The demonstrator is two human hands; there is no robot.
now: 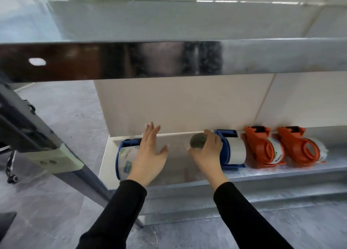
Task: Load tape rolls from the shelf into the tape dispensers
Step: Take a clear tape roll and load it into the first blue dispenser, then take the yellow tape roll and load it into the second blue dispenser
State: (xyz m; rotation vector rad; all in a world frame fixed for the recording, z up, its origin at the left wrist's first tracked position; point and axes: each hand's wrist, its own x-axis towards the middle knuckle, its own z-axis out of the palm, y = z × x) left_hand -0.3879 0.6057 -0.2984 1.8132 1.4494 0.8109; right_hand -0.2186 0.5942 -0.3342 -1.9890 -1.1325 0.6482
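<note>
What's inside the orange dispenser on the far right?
A whitish tape roll sits inside the far-right orange dispenser. The orange handle loop covers most of its side, so the core is hidden.

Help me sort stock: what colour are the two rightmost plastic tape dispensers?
Both are orange: one tape dispenser, its right neighbour. Head view.

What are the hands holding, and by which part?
The right hand grips a tape roll around its outer rim; the left hand is open, holding nothing.
</note>
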